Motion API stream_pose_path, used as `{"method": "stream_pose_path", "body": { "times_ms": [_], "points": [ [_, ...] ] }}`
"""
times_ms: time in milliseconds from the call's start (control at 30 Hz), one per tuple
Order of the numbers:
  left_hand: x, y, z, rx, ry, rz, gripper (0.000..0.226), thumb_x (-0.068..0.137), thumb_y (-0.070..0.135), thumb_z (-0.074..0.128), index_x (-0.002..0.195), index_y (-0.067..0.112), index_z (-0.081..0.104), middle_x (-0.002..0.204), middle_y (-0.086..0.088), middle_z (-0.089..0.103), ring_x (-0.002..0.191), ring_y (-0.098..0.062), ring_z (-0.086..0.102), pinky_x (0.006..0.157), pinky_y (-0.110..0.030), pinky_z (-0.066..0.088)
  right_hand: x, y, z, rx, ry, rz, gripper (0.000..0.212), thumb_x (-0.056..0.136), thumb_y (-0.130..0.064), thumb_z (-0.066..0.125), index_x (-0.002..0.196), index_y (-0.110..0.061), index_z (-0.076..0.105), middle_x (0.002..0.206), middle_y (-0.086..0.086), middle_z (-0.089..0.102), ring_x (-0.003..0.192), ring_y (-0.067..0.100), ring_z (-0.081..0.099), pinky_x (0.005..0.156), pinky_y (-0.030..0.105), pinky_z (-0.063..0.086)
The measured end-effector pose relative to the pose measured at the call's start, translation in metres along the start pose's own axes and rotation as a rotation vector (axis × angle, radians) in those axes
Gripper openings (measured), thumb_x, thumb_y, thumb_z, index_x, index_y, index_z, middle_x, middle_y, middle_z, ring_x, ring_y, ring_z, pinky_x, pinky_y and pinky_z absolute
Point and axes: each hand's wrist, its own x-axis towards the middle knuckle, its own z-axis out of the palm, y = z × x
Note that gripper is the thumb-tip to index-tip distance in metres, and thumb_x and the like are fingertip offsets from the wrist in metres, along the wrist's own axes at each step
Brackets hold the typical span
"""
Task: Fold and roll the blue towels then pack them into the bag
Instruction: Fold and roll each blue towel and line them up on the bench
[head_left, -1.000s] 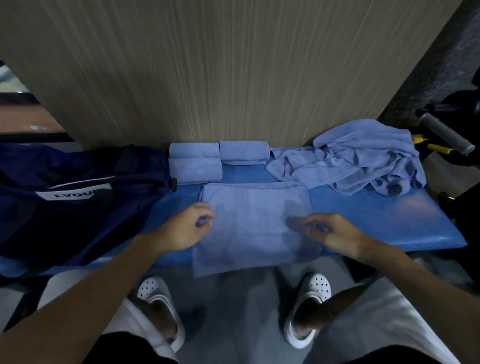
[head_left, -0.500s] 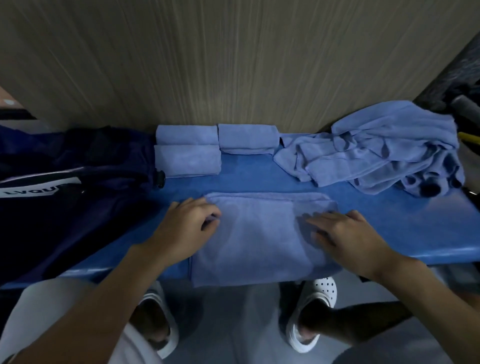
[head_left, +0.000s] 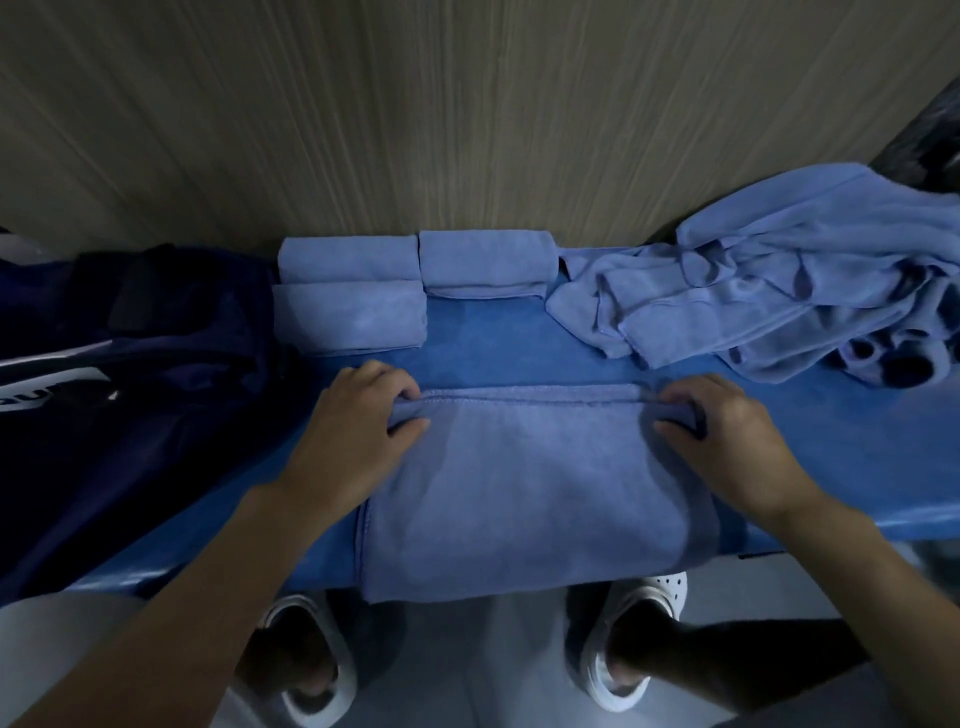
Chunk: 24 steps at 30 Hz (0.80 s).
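Left hand (head_left: 358, 415), right hand (head_left: 727, 431) each pinch a far corner of folded towel (head_left: 524, 483); hem lies parallel to worktop (head_left: 519, 343) back edge, so I'd roll toward near edge.

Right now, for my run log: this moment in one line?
towel: flat; left hand: grips far edge; right hand: grips far edge

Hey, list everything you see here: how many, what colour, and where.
flat towel: one, light blue, table middle, near edge overhanging
rolled towels: three, light blue, back, by wall
towel pile: one, light blue, right end
bag: one, dark navy, left end
table: one, blue
wall: one, beige wood-grain, behind
shoes: two, white, floor below
left hand: grips flat towel's far left corner
right hand: grips far right corner
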Motion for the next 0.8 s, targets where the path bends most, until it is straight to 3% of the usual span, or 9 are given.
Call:
{"method": "stream_pose_path", "body": {
  "times_ms": [167, 333, 400, 500, 600, 800],
  "points": [
    [0.002, 0.003, 0.000, -0.037, 0.002, -0.072, 0.021, 0.082, 0.022, 0.076, 0.082, 0.016, 0.055, 0.086, 0.006, 0.050, 0.082, -0.015, 0.050, 0.074, -0.027, 0.042, 0.002, 0.000, -0.003, 0.032, 0.015, 0.101, 0.014, 0.079, -0.009, 0.076, 0.074, -0.011, 0.062, 0.067, 0.001, 0.056, 0.062, 0.011, 0.048, 0.058, 0.014, 0.036],
    [0.002, 0.000, 0.001, 0.013, -0.003, -0.109, 0.020, 0.080, 0.029, 0.077, 0.078, 0.017, 0.060, 0.089, 0.002, 0.050, 0.085, -0.016, 0.050, 0.073, -0.018, 0.037, 0.005, 0.003, 0.000, 0.157, -0.001, 0.055, 0.020, 0.075, -0.015, 0.080, 0.069, -0.024, 0.063, 0.101, 0.000, 0.063, 0.094, 0.011, 0.058, 0.079, 0.006, 0.037],
    [0.003, -0.001, 0.002, 0.003, -0.007, -0.094, 0.022, 0.078, 0.027, 0.077, 0.073, 0.020, 0.057, 0.088, 0.002, 0.051, 0.086, -0.017, 0.050, 0.076, -0.021, 0.039, 0.005, 0.002, 0.000, 0.213, -0.014, 0.086, 0.018, 0.076, -0.014, 0.080, 0.071, -0.022, 0.065, 0.107, -0.001, 0.065, 0.098, 0.012, 0.061, 0.081, 0.007, 0.040],
    [0.003, 0.001, -0.001, -0.019, 0.000, -0.049, 0.031, 0.077, 0.023, 0.078, 0.065, 0.024, 0.049, 0.079, 0.003, 0.053, 0.079, -0.018, 0.051, 0.073, -0.035, 0.046, 0.005, 0.000, -0.001, 0.238, -0.030, 0.117, 0.020, 0.077, -0.015, 0.080, 0.070, -0.023, 0.064, 0.094, -0.003, 0.068, 0.086, 0.008, 0.062, 0.076, 0.010, 0.042],
    [0.003, 0.005, -0.003, -0.060, 0.015, -0.052, 0.031, 0.077, 0.021, 0.078, 0.066, 0.022, 0.049, 0.076, 0.003, 0.054, 0.074, -0.016, 0.052, 0.068, -0.031, 0.044, 0.005, -0.002, 0.000, 0.246, -0.047, 0.139, 0.020, 0.077, -0.014, 0.080, 0.070, -0.021, 0.063, 0.082, -0.003, 0.066, 0.072, 0.006, 0.059, 0.065, 0.009, 0.042],
    [0.002, 0.005, -0.005, -0.076, 0.011, -0.058, 0.032, 0.074, 0.009, 0.079, 0.066, 0.018, 0.050, 0.076, 0.004, 0.051, 0.070, -0.007, 0.050, 0.065, -0.013, 0.038, 0.005, -0.009, -0.005, 0.430, -0.036, 0.231, 0.013, 0.077, -0.007, 0.079, 0.073, -0.008, 0.067, 0.102, -0.001, 0.072, 0.089, 0.016, 0.070, 0.085, 0.033, 0.055]
  ]
}}
